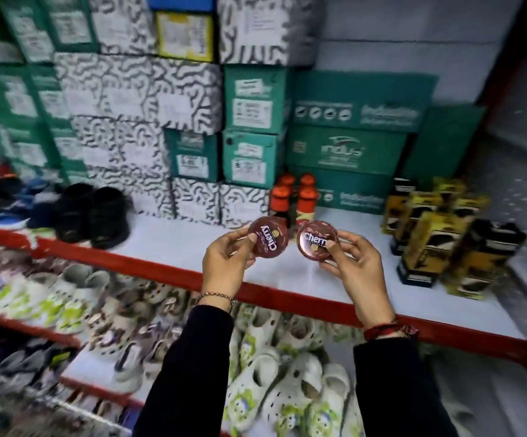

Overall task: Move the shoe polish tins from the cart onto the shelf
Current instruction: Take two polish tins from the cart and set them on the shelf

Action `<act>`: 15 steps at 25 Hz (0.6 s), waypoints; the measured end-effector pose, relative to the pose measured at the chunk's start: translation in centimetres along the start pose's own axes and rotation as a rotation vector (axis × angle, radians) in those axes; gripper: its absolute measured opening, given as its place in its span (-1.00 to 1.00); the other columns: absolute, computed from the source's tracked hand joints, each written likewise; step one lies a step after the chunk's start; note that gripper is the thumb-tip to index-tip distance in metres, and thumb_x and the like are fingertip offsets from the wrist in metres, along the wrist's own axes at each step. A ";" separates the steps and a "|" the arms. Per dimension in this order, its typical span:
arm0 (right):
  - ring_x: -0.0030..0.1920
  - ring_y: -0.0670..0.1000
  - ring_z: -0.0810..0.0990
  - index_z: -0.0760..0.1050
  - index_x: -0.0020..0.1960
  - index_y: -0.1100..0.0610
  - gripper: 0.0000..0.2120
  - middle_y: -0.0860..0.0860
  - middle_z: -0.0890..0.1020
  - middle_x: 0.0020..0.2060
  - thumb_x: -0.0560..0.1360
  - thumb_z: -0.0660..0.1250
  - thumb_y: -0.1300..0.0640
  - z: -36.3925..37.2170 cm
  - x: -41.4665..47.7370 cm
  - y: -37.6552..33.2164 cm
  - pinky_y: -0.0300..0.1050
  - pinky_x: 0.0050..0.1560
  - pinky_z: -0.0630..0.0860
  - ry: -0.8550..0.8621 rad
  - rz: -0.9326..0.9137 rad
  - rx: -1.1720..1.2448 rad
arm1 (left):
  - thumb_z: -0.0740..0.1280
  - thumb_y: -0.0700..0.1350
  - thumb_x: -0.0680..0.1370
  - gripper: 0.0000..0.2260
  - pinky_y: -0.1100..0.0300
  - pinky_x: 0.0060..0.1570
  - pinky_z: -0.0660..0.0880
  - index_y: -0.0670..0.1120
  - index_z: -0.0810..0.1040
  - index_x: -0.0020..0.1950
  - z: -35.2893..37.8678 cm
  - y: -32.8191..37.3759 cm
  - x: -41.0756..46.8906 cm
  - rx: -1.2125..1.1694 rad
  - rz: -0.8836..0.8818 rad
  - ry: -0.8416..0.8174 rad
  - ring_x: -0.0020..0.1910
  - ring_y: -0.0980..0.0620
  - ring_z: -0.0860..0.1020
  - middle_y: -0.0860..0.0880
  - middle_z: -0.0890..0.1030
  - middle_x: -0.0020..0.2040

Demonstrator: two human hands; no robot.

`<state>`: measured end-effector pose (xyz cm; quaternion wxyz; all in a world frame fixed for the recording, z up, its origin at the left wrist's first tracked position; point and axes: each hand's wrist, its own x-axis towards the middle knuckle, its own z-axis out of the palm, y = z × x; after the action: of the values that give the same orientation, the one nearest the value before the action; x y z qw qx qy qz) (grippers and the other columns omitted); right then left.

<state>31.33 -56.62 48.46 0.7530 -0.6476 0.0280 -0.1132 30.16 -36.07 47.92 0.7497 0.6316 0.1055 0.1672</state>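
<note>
I hold two round brown shoe polish tins with white "Cherry" lettering over the white shelf (174,247) that has a red front edge. My left hand (224,263) grips the left tin (270,237), its label turned sideways. My right hand (355,266) grips the right tin (316,242), its lid facing me. Both tins are tilted and just above the shelf surface, side by side without touching. The cart is out of view.
Several red-capped bottles (290,197) stand just behind the tins. Yellow-black boxes (439,231) crowd the shelf's right end. A black pair of shoes (93,216) sits at the left. Stacked shoe boxes (193,121) line the back. White clogs (271,373) fill the lower shelf.
</note>
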 end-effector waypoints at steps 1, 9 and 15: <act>0.08 0.19 0.68 0.49 0.23 0.26 -0.72 0.20 0.65 0.08 0.54 0.36 0.28 -1.3 0.5 0.0 -0.11 -0.10 0.66 0.031 0.010 -0.009 | 0.42 -0.17 0.53 -0.96 0.28 -0.28 0.62 -0.04 0.60 -0.08 1.5 -0.4 0.4 0.050 0.002 -0.032 -0.35 0.06 0.60 -0.13 0.65 -0.18; 0.05 0.26 0.68 0.51 0.21 0.31 -0.69 0.27 0.66 0.03 0.49 0.42 0.26 -6.6 4.0 2.7 0.07 -0.05 0.66 0.231 0.135 -0.204 | 0.47 -0.07 0.47 -0.82 -0.08 0.16 0.61 -0.16 0.68 -0.02 10.6 -3.7 2.5 0.489 -0.116 -0.200 0.03 -0.19 0.69 -0.21 0.71 0.05; -0.14 0.18 0.73 0.66 0.01 0.30 -0.70 0.19 0.73 -0.14 0.40 0.52 0.10 -7.6 5.5 2.9 0.14 -0.04 0.69 0.297 0.088 -0.506 | 0.42 -0.01 0.50 -0.72 -0.04 0.11 0.63 -0.18 0.68 0.07 11.4 -3.8 3.7 0.734 -0.091 -0.189 0.00 -0.20 0.70 -0.22 0.73 0.02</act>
<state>35.61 -64.76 45.01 0.5595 -0.7893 0.1931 -0.1635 38.17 -45.58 46.42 0.4866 0.8654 0.1165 0.0259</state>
